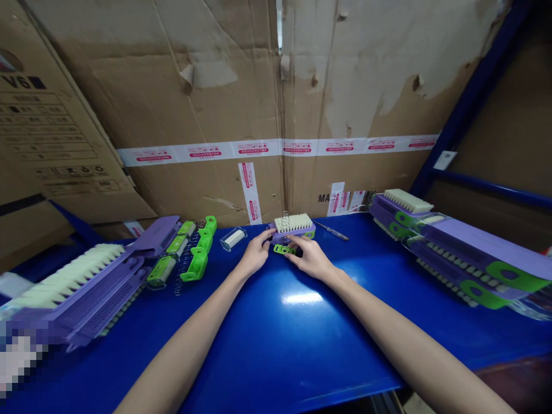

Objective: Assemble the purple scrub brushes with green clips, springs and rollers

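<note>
A purple brush (294, 225) with pale bristles facing up lies at the far middle of the blue table. My left hand (257, 253) is closed at its left end, fingertips on the purple body. Just in front of the brush, my right hand (311, 257) has its fingers closed on a small bright green plastic part (282, 249). A thin coil spring (285, 219) shows against the bristles; its lower end is partly hidden by my right fingers.
Left stand green brackets (199, 259), springs (180, 270), green-ended clear pieces (161, 269) and purple brushes (73, 276). A clear box (233, 238) lies left of my hands, a screwdriver (336, 231) right. More brushes (466, 241) are stacked rightward. Cardboard (207, 190) walls the back.
</note>
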The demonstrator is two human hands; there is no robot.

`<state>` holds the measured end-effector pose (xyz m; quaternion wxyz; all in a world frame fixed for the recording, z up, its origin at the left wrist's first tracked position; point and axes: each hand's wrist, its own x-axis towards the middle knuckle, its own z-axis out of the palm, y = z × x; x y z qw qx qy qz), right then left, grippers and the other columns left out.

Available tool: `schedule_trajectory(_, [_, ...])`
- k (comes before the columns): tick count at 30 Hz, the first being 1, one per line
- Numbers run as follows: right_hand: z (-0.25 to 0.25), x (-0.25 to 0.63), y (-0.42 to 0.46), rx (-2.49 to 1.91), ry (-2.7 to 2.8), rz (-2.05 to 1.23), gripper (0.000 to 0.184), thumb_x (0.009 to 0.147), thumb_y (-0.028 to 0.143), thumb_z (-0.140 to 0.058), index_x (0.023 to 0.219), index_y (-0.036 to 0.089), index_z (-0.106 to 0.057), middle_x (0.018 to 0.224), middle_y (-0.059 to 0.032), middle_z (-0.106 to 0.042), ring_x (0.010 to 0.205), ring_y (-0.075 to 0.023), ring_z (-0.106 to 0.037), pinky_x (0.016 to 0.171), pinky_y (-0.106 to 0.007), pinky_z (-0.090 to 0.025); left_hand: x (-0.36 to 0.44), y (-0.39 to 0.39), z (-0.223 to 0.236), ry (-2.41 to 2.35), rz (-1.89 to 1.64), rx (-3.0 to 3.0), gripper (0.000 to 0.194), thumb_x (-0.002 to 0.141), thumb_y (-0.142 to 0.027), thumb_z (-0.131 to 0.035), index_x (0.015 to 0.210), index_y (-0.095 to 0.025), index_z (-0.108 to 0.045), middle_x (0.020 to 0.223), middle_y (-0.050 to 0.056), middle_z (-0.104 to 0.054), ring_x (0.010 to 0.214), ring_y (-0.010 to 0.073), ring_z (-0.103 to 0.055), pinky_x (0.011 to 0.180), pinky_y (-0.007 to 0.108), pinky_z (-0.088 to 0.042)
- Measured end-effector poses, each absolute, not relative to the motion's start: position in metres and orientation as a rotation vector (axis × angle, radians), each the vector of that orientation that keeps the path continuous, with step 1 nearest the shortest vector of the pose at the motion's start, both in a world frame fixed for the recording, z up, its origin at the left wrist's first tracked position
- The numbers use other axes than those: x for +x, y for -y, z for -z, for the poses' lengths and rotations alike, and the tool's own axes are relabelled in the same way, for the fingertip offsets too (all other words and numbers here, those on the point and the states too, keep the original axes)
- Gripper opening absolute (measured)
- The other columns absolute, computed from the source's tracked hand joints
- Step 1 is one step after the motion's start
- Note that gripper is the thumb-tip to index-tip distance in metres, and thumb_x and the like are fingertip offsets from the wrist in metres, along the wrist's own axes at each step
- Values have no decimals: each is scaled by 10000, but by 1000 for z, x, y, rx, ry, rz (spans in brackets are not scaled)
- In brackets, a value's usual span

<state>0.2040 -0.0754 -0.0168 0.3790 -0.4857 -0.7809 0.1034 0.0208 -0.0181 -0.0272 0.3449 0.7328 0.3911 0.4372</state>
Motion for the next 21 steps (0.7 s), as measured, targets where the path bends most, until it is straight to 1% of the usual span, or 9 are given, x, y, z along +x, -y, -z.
schedule_trajectory(2, [18, 204, 74, -1254, 1984, -254, 459, 776, 219, -646, 1225, 157, -567, 941, -82, -688, 875, -205, -626, 820, -337, -492, 22, 23, 24, -1114, -1187, 1989, 352, 834, -203, -488, 1175, -214, -575, 1194, 75, -630, 1150, 217, -557, 1027, 411, -391])
schedule_trajectory(4, [18, 205, 73, -1256, 1971, -241, 453, 777, 221, -645, 1216, 138, -571, 943, -92, -686, 868, -209, -630, 816, -341, -495, 24, 30, 20, -1238, -1267, 2092, 297, 858, -290, -502, 1136, -222, -583, 1142, 75, -633, 1108, 229, -554, 1000, 418, -395])
schedule_trajectory(6, [19, 204, 72, -1246, 1949, -235, 440, 779, 226, -644, 1203, 128, -580, 941, -98, -689, 863, -214, -634, 809, -344, -499, 26, 39, 14, -1323, -1326, 2183, 257, 850, -360, -531, 1046, -212, -607, 1044, 74, -638, 1007, 227, -572, 948, 399, -416])
schedule_trajectory(9, [19, 202, 71, -1215, 1851, -262, 399, 799, 261, -629, 1185, 165, -598, 924, -80, -700, 864, -208, -644, 808, -337, -505, 30, 48, 9, -1299, -1235, 2290, 216, 819, -373, -573, 948, -209, -628, 899, 45, -652, 829, 195, -592, 881, 363, -433])
schedule_trajectory(12, [19, 200, 71, -1177, 1762, -303, 380, 800, 258, -621, 1176, 207, -604, 912, -53, -707, 863, -196, -653, 814, -331, -508, 33, 51, 8, -1204, -1170, 2224, 218, 800, -378, -593, 939, -220, -650, 863, 30, -683, 737, 177, -596, 822, 333, -450])
schedule_trajectory(15, [20, 199, 72, -1146, 1765, -314, 370, 783, 228, -622, 1152, 203, -608, 932, -52, -707, 867, -194, -652, 812, -326, -508, 35, 51, 10, -1097, -1149, 2069, 265, 781, -384, -612, 988, -226, -663, 947, 38, -706, 795, 191, -628, 785, 314, -471])
schedule_trajectory(17, [19, 199, 73, -1135, 1803, -308, 302, 789, 236, -613, 1088, 200, -629, 929, -53, -705, 853, -193, -649, 797, -322, -509, 36, 49, 11, -1024, -1120, 1991, 276, 771, -371, -622, 998, -222, -666, 1002, 42, -705, 889, 206, -638, 820, 319, -475])
schedule_trajectory(19, [16, 201, 73, -1123, 1850, -278, 249, 790, 253, -610, 1031, 201, -644, 938, -56, -702, 850, -199, -645, 792, -328, -510, 36, 46, 12, -956, -1120, 1886, 280, 747, -366, -641, 974, -203, -665, 987, 50, -708, 912, 215, -644, 842, 335, -480])
schedule_trajectory(21, [12, 205, 72, -1106, 1863, -206, 276, 792, 257, -601, 1058, 193, -636, 1002, -77, -690, 909, -216, -635, 835, -352, -502, 35, 42, 13, -924, -1156, 1765, 288, 709, -372, -671, 927, -183, -658, 925, 54, -711, 865, 214, -653, 823, 345, -493])
